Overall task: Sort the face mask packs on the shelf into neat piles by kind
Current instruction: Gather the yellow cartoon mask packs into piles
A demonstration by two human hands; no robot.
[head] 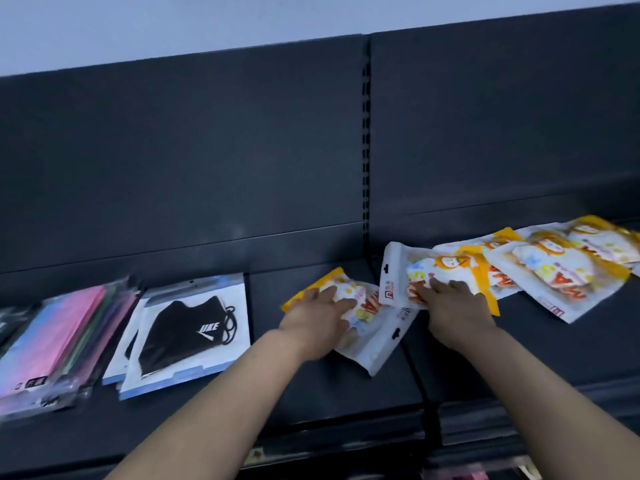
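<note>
Nearest to us, two bare forearms reach up over the front lip of a dark grey matte metal shelf (311, 393). Our left hand (317, 318) lies palm down, fingers straight and spread. It rests on a small uneven pile of glossy yellow-and-white plastic mask packs with a cartoon print (367, 336), pressing rather than gripping.

Just to its right, our right hand (453, 304) lies flat, fingers extended, on one more yellow-and-white cartoon pack with a white hang-hole header (393, 282). Whether the thumb tucks beneath, we cannot tell. That pack's long axis runs left to right, its header end tipped up and overlapping the pile. The pile therefore lies directly left of the right fingertips, and a short sideways slide would likely land the pack on it.

Right of that hand, an overlapping row of matching yellow packs (561, 265) fans away along the shelf. The right hand is the nearer one for these. The packs look slick, thin and softly padded.

Far left, well apart, sits a stack of flat white-bordered packs showing a black cloth mask (187, 327). Beside it is a slanting stack of clear sleeves holding pink and blue pastel masks (52, 341).

Behind everything rises a dark grey back panel (207, 150) with a slotted upright (366, 150).
</note>
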